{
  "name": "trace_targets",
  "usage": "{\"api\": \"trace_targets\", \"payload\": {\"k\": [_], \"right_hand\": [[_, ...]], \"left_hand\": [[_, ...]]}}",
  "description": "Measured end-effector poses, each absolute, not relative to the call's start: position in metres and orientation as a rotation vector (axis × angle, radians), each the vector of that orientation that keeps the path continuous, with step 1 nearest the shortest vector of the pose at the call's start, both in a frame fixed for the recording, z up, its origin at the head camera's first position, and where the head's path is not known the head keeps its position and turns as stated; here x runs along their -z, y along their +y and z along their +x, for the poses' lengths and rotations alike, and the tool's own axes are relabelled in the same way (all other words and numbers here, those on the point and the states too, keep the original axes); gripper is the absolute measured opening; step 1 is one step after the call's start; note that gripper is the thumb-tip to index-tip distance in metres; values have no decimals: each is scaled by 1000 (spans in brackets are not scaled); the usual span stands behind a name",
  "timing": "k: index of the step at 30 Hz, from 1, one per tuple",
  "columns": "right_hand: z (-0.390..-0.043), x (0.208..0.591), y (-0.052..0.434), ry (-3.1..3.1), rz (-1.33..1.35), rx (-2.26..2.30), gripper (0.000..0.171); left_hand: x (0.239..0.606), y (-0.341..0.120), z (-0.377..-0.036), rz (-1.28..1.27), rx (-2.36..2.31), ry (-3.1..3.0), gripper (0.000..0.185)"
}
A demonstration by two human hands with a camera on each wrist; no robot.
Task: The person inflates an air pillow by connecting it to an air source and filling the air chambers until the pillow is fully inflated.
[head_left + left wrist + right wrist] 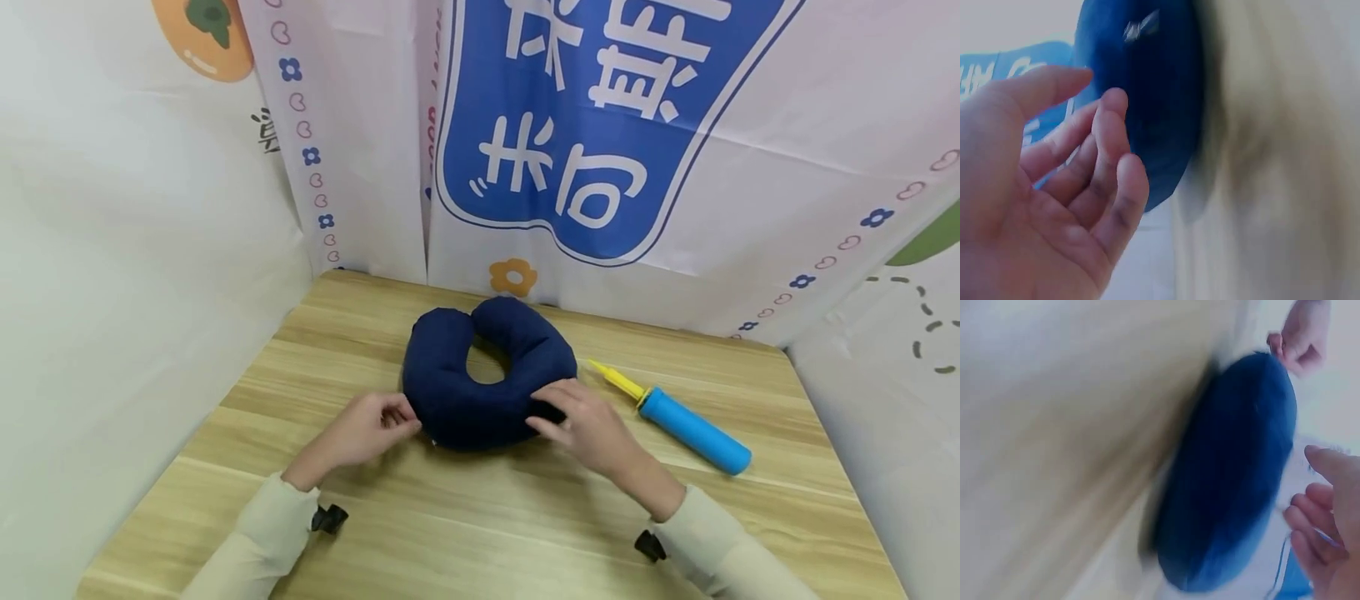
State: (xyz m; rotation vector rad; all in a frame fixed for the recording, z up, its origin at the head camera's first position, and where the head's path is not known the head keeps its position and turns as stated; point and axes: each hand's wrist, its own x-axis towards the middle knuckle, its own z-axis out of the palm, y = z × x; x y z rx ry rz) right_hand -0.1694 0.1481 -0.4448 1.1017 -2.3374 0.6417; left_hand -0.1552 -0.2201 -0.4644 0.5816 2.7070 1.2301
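A: Lying near the middle of the wooden table (480,533), toward the far edge, is a navy U-shaped neck pillow (480,392), its two ends facing the printed backdrop (600,125).

B: Noting the left hand (367,429). Is it gripping the pillow?

A: It is sitting at the pillow's near-left edge with fingers loosely curled. In the left wrist view the fingers (1107,156) are bending gently and the palm is showing bare; the fingertips are lying just beside the blue fabric (1147,94), and whether they are touching it I cannot tell. It is holding nothing.

B: And the right hand (581,421)?

A: It is resting on the pillow's near-right lobe, fingers spread and fairly straight, laid over the fabric rather than wrapped round it. The right wrist view is blurring badly: the fingers (1319,509) are appearing slightly bent beside the pillow (1229,481), with no closed grasp visible. The left hand (1297,337) is showing at the pillow's far end there.

B: Anything else on the table?

A: A hand pump with a blue barrel (693,429) and a yellow nozzle (615,377) is lying to the right of the pillow, near the right hand but apart from it. Cream sleeves (255,533) are covering both forearms.
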Motion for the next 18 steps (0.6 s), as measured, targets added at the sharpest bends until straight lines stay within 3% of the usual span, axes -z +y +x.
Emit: {"api": "trace_targets", "payload": {"k": [8,18], "right_hand": [[-188,431,196,-2823,499,-1133,45],[-194,459,204,-2934,-93,-1812,63]], "left_hand": [[448,-242,-209,166,-1417,2582,43],[462,-232,-254,-132,-1664,2251,63]]}}
